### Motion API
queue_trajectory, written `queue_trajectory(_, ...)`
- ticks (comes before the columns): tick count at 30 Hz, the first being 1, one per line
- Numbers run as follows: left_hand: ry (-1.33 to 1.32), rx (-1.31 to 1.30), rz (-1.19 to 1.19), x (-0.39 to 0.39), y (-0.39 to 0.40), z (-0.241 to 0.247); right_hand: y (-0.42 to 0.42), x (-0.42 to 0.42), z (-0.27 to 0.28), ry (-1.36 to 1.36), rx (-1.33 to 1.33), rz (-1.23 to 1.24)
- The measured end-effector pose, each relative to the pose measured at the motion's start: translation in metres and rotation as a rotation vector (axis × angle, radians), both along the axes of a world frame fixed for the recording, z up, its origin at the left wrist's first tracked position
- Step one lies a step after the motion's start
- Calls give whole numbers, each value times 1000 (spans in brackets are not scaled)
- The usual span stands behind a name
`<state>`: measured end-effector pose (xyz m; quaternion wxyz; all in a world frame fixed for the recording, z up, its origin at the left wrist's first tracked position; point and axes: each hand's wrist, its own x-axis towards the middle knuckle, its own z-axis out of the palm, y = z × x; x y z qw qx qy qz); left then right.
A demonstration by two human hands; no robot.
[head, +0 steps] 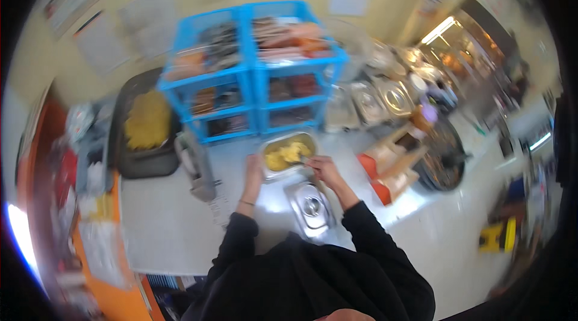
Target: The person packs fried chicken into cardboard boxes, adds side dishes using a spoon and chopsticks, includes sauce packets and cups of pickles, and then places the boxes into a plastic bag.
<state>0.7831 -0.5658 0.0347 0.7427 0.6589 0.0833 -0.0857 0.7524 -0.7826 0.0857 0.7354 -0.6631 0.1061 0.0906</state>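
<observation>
A rectangular steel pan point(269, 177) holding lumpy yellow food point(285, 155) stands on the steel worktop before me. My left hand point(254, 172) is at the pan's left side, seemingly against its wall; blur hides its exact finger contact. In my right hand point(323, 168) is the handle of a small metal utensil point(300, 161), probably a spoon, whose head dips into the yellow food. Nearer my body, just below the right hand, a steel pan lid point(311, 207) with a round central knob recess lies on the worktop.
Blue plastic stacked baskets point(255, 68) with packets stand behind the pan. A dark tray of yellow food point(146, 122) and a grey device point(196, 169) are left. Lidded steel pans point(393, 95), paper food boxes point(384, 167) and a round dark pan point(445, 154) are right. A paper strip point(221, 208) lies nearby.
</observation>
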Motion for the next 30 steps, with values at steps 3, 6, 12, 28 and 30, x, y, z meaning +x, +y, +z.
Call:
queue_trajectory(3,153,-337,356,-17,0,-32,-4,-14,-2,1,213,-73)
queue_trajectory(6,37,-315,260,-63,-16,-19,-35,-48,33,-34,398,-81)
queue_trajectory(12,89,-67,-500,-133,-144,3,-145,-150,56,-181,42,-183)
queue_trajectory(28,184,-61,-444,-148,-334,-25,-314,-186,5,7,-222,-27)
queue_trajectory(30,223,-163,-458,-152,-329,-24,-312,-179,-8,-242,-503,32)
